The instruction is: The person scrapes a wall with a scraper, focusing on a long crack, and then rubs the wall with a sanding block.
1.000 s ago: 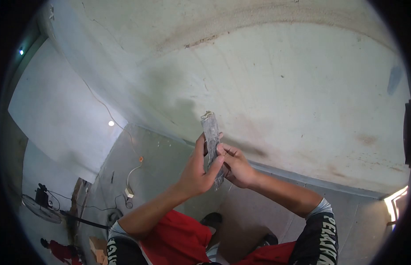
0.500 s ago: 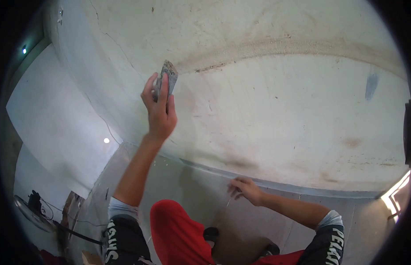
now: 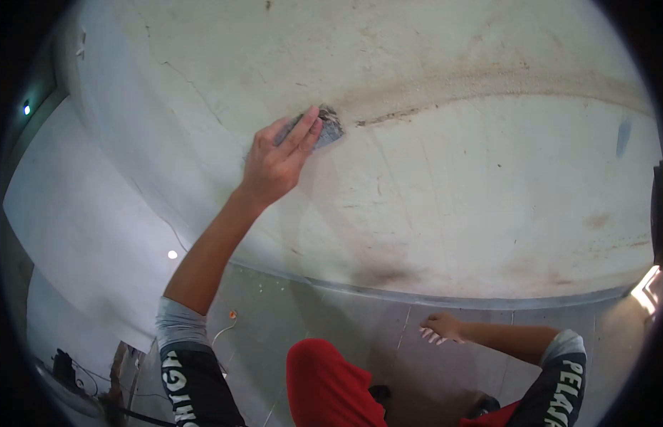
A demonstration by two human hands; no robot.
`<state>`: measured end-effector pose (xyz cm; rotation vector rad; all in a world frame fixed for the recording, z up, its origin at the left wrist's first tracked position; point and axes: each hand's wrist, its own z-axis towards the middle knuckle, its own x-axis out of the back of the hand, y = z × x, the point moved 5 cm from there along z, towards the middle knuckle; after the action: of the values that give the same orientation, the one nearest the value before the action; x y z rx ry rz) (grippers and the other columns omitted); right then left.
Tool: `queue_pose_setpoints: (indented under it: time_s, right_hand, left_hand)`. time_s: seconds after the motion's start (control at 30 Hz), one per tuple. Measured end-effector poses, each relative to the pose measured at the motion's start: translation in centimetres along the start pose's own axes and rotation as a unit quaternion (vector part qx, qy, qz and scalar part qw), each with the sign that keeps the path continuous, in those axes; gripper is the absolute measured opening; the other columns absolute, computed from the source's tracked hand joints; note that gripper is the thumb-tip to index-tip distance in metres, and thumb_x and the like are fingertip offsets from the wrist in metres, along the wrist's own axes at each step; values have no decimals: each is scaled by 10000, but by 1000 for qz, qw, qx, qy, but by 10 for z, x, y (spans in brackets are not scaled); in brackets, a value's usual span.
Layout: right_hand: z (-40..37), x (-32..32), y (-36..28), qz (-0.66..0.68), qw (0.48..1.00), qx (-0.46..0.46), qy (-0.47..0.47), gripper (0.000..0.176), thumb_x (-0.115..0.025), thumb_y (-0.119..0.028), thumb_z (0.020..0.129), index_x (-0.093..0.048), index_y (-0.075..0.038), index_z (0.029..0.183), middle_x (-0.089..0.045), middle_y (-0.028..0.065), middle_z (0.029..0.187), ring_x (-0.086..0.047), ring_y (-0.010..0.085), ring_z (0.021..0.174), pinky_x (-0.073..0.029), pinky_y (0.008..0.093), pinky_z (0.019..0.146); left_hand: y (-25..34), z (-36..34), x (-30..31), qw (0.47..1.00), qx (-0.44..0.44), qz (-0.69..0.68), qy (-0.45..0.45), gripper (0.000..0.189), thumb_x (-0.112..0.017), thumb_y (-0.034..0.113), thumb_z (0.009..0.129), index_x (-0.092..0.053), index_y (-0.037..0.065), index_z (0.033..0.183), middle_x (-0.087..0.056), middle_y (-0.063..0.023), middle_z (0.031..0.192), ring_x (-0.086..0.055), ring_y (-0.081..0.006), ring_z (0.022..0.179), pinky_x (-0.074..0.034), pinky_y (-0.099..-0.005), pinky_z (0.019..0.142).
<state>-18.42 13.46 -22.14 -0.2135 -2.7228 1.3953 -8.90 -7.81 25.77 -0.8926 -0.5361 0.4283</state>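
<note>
Up on the pale wall (image 3: 445,192), my left hand (image 3: 278,160) is closed round a grey sanding pad (image 3: 330,128). The pad's front end has a rough, speckled brown and dark surface, and it lies against the wall or very near it. It sits just left of a brown, gritty streak (image 3: 388,117) that curves across the wall. Low down by the wall's foot, my right hand (image 3: 444,329) hangs over the floor with its fingers loosely bent and apart, holding nothing.
Grey floor tiles (image 3: 360,317) meet the wall along a grey strip (image 3: 452,297). A fan (image 3: 68,391) and cables stand at lower left. A small orange-tipped white cord (image 3: 232,315) lies on the floor. Light enters at a gap (image 3: 645,290) on the right.
My left hand has moved right with the pad and turned it from upright to slanting along the wall. My right hand has shifted right and down; the view has shifted too.
</note>
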Motion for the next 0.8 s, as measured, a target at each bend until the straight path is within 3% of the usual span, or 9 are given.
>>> queue_pose_setpoints:
  time_s: [0.07, 0.17, 0.23, 0.33, 0.43, 0.57, 0.67, 0.73, 0.8]
  right_hand:
    - [1, -5, -11, -8, 1000, 11, -14, 445, -545, -425, 1018, -644, -33, 1205, -696, 109, 1141, -667, 217, 963, -567, 423, 852]
    - [9, -10, -14, -25, 998, 23, -46, 440, -557, -432, 1012, -655, -38, 1181, -697, 98, 1113, -667, 209, 920, -570, 417, 827]
    - [20, -13, -10, -30, 997, 19, -61, 436, -564, -435, 1008, -659, -42, 1171, -696, 91, 1093, -664, 204, 897, -571, 410, 812]
    - [28, -20, -5, -39, 996, -8, -83, 435, -567, -445, 1006, -661, -51, 1164, -696, 86, 1079, -660, 192, 875, -567, 399, 809]
    - [23, -14, -5, -49, 993, 5, -106, 417, -576, -440, 1001, -663, -67, 1164, -697, 76, 1079, -661, 180, 839, -563, 400, 798]
    - [19, -5, -3, -24, 997, 21, -68, 377, -586, -417, 993, -663, -85, 1154, -692, 58, 1061, -660, 175, 801, -553, 416, 781]
    - [14, 13, 23, -27, 998, -19, -55, 394, -575, -417, 996, -656, -78, 1181, -696, 71, 1110, -666, 189, 854, -557, 411, 797]
    - [14, 16, 32, -28, 997, -46, -54, 422, -563, -425, 1003, -650, -67, 1209, -702, 87, 1161, -671, 201, 905, -565, 405, 813]
    - [15, 15, 41, -37, 996, -57, -49, 427, -559, -432, 1002, -653, -68, 1206, -701, 83, 1147, -669, 203, 913, -562, 396, 806]
  left_hand:
    - [3, 12, 0, 999, -32, 9, 28, 372, -668, 81, 876, -716, 70, 1245, -567, 78, 1497, -482, -236, 1170, -407, -330, 955]
    - [15, 58, 8, 997, -65, 1, 31, 398, -658, 68, 868, -706, 74, 1263, -550, 91, 1513, -469, -224, 1150, -399, -321, 936]
    - [36, 111, 21, 993, -107, -2, 50, 395, -659, 52, 833, -713, 40, 1225, -591, 16, 1477, -477, -242, 1145, -382, -316, 951]
    - [63, 158, 26, 992, -114, 9, 43, 376, -644, 57, 849, -707, 40, 1219, -595, 14, 1472, -489, -232, 1160, -388, -328, 956]
    - [39, 119, 26, 993, -119, 3, 0, 397, -646, 65, 857, -702, 56, 1250, -557, 13, 1513, -502, -248, 1182, -394, -335, 966]
    - [-21, -12, 11, 991, -1, 63, -120, 458, -643, 74, 892, -664, 113, 1348, -529, 46, 1539, -512, -250, 1111, -401, -337, 966]
    - [-26, -3, 11, 996, 34, 35, -81, 477, -649, 77, 887, -658, 135, 1360, -516, 30, 1554, -499, -232, 1078, -395, -340, 959]
    - [-1, 53, 11, 999, -19, 27, 0, 498, -651, 73, 879, -646, 139, 1372, -493, 15, 1574, -482, -220, 1029, -391, -336, 945]
    - [35, 111, 11, 997, -60, 55, 6, 473, -630, 70, 892, -638, 78, 1365, -475, -17, 1588, -488, -236, 1119, -358, -351, 963]
